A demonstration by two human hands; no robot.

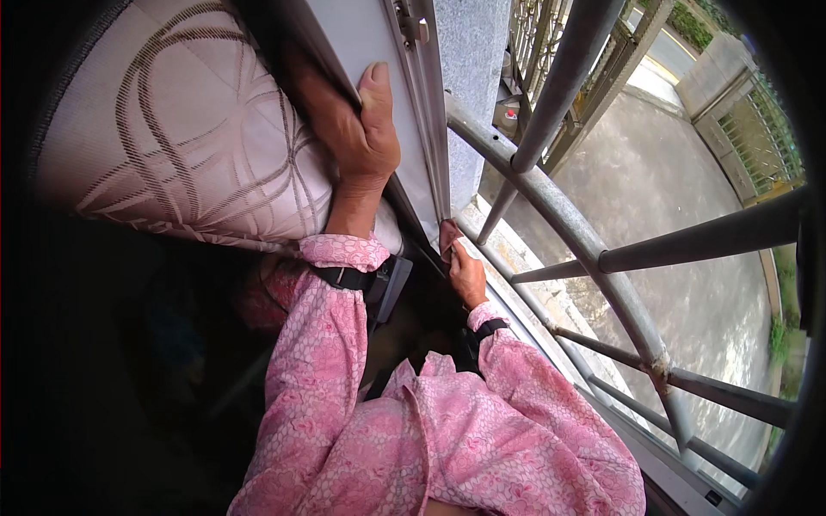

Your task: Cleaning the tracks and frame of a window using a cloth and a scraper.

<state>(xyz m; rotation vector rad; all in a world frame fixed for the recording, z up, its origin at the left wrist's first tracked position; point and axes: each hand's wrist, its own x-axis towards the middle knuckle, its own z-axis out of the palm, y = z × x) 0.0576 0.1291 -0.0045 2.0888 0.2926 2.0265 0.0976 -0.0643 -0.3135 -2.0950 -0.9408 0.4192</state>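
My left hand [364, 138] grips the edge of a sliding window sash [348, 39]. Its thumb lies on the pale pane side, while the fingers pass behind the dark frame edge and are partly hidden in shadow. Lower down, my right hand [468, 274] pinches a brownish-pink cloth [449, 237] against the bottom end of the sash's outer edge. A metal latch [413, 29] sits higher on that same edge. Both wrists carry black straps over or beside pink patterned sleeves.
A quilted, pale patterned mattress or cushion [213, 129] lies left of my left arm. Round metal bars [561, 200] form a guard outside the window at right. Beyond them is a paved yard [658, 187] with a metal gate [761, 148]. A grey wall [470, 97] adjoins the window.
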